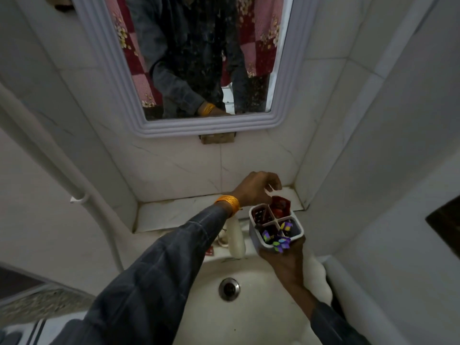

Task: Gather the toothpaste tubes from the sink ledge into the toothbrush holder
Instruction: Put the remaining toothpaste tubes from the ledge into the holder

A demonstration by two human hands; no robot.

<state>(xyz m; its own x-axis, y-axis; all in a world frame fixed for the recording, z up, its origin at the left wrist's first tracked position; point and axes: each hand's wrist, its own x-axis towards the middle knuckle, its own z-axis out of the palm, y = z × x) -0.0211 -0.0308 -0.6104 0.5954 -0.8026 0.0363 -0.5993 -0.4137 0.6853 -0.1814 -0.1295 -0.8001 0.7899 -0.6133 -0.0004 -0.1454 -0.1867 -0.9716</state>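
Observation:
My right hand (286, 260) grips a white toothbrush holder (258, 239) with four compartments, held over the sink's back edge. A red toothpaste tube (280, 204) stands in the far right compartment, and another red item (260, 216) fills the far left one. Purple, patterned items (280, 239) stick out of the two near compartments. My left hand (258, 186), with a gold bangle at the wrist, hovers just above the red tube with fingers spread and nothing in them. The marble ledge (174, 212) behind the sink shows bare.
A white basin (261, 295) with a metal drain (229, 288) lies below. A white tap (236, 239) sits at its back, partly under my left arm. A framed mirror (199, 58) hangs above, and a white pipe (62, 170) runs down the left wall.

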